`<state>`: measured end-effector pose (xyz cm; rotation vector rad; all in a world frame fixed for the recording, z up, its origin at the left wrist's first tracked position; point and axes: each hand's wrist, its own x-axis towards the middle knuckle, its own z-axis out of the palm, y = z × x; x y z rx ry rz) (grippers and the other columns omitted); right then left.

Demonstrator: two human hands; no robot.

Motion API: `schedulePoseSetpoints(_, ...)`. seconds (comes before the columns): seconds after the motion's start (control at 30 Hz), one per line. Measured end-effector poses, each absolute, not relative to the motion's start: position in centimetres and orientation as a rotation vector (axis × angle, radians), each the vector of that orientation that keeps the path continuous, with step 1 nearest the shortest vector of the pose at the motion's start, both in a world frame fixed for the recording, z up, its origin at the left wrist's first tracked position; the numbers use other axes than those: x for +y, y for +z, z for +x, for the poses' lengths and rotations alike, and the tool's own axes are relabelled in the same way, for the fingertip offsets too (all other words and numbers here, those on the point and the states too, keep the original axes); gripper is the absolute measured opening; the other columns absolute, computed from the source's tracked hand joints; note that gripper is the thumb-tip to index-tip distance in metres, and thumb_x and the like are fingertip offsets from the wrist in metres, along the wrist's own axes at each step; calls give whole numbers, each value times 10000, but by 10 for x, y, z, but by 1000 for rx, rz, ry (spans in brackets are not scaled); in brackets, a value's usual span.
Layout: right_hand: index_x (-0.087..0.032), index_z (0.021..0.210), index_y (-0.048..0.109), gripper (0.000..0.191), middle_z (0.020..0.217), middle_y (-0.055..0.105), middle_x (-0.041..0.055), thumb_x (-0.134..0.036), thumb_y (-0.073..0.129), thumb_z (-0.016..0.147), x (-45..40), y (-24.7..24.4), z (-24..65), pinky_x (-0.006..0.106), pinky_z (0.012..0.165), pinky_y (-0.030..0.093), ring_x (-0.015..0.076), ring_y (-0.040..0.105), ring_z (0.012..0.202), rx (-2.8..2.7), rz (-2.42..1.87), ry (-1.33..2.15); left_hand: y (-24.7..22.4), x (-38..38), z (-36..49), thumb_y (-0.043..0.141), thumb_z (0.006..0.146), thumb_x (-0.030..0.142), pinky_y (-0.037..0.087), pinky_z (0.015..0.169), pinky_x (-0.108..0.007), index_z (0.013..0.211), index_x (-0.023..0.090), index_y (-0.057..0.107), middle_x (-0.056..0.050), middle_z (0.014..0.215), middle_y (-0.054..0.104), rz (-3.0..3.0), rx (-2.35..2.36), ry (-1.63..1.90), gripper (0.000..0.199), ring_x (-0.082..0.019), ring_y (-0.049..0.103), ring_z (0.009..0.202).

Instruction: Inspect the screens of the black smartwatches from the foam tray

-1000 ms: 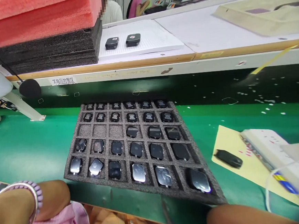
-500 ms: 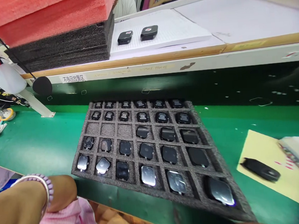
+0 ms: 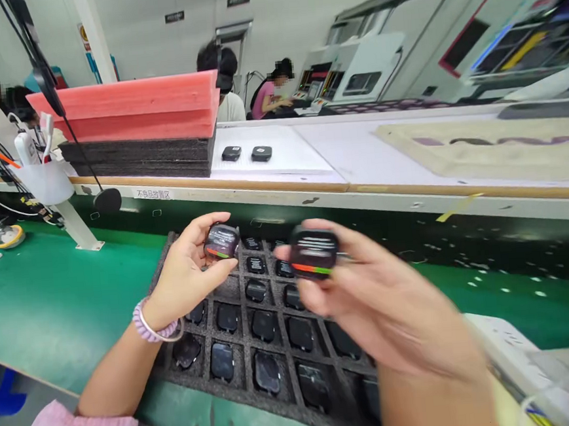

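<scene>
Between the thumb and fingers of my left hand [image 3: 183,270] is a square black smartwatch [image 3: 222,241], its screen lit with pale text and a red-green strip. My right hand [image 3: 384,290], blurred, grips a second smartwatch [image 3: 314,252] whose screen shows similar lines and an orange-green strip. Both watches are held up over the dark foam tray [image 3: 204,380]. Several more watch bodies, such as a dark one [image 3: 267,372], lie in the tray's square pockets. My hands and right forearm hide part of the tray.
Red foam sheets [image 3: 133,110] and black foam sheets [image 3: 137,159] are stacked on the shelf. Two dark watch bodies [image 3: 261,154] rest on white paper there. A white power strip [image 3: 506,340] lies at right. Co-workers, one in a pink top [image 3: 266,98], sit beyond.
Both hands have come up over the tray, each now with a lit watch. The view has tilted upward, bringing the room and co-workers into sight.
</scene>
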<state>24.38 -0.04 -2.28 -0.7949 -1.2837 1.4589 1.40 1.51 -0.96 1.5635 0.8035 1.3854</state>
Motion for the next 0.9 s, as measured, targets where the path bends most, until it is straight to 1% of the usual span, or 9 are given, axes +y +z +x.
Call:
schedulePoseSetpoints(0.07, -330, 1321, 578, 564, 1169, 670, 72, -444, 821, 825, 7, -20, 234, 388, 702, 579, 214, 659, 763, -1226, -743, 1513, -18, 23, 22, 729, 792, 148, 545, 767, -224, 1307, 209, 530, -69, 1115, 623, 1535, 823, 1374, 555, -142, 606, 914)
schedulePoseSetpoints(0.13, -297, 1297, 582, 544, 1102, 684, 67, -371, 821, 813, 14, -22, 225, 380, 746, 569, 219, 668, 816, -1183, -715, 1571, -25, 27, 27, 709, 796, 142, 551, 777, -228, 1400, 220, 442, -69, 1095, 624, 1498, 783, 1333, 665, -148, 617, 929)
schedulePoseSetpoints(0.2, -279, 1285, 570, 539, 1086, 685, 61, -338, 816, 809, 18, -25, 219, 351, 729, 558, 197, 661, 791, -1178, -702, 1574, -28, 29, 28, 696, 804, 137, 558, 756, -219, 1444, 232, 389, -62, 1078, 623, 1460, 742, 1312, 717, -138, 626, 898)
schedulePoseSetpoints(0.3, -263, 1247, 564, 494, 1098, 678, 58, -308, 807, 819, 20, -30, 217, 308, 673, 534, 162, 639, 732, -1194, -685, 1531, -29, 29, 28, 687, 812, 134, 555, 672, -183, 1353, 210, 488, -61, 1083, 615, 1457, 725, 1319, 582, -107, 622, 812)
schedulePoseSetpoints(0.37, -253, 1227, 565, 466, 1052, 676, 47, -292, 796, 825, 20, -31, 217, 292, 661, 525, 152, 631, 720, -1206, -672, 1506, -28, 29, 29, 682, 814, 130, 557, 644, -174, 1298, 197, 531, -60, 1084, 624, 1462, 721, 1315, 510, -91, 624, 763)
schedulePoseSetpoints(0.5, -243, 1197, 574, 445, 953, 655, 15, -236, 780, 802, 19, -32, 217, 266, 664, 518, 138, 625, 719, -1207, -654, 1487, -26, 26, 31, 658, 826, 134, 592, 689, -207, 1325, 190, 525, -55, 1057, 645, 1431, 703, 1247, 520, -96, 673, 723)
schedulePoseSetpoints(0.67, -241, 1182, 574, 436, 996, 646, 21, -214, 759, 788, 21, -33, 216, 266, 646, 514, 129, 619, 698, -1192, -663, 1472, -25, 24, 33, 648, 820, 138, 606, 714, -221, 1325, 182, 541, -62, 1067, 645, 1410, 685, 1239, 517, -119, 704, 745)
schedulePoseSetpoints(0.77, -241, 1179, 577, 434, 991, 646, 20, -212, 757, 785, 22, -34, 215, 269, 646, 515, 131, 620, 695, -1193, -664, 1472, -29, 26, 34, 669, 796, 113, 601, 704, -205, 1301, 189, 560, -48, 1043, 647, 1417, 685, 1258, 522, -102, 682, 734)
schedulePoseSetpoints(0.9, -234, 1188, 579, 438, 927, 652, 8, -210, 759, 789, 22, -37, 214, 257, 650, 510, 131, 624, 696, -1198, -659, 1478, -34, 28, 37, 677, 787, 90, 585, 668, -159, 1226, 190, 600, -28, 996, 653, 1409, 724, 1332, 458, -74, 642, 716)
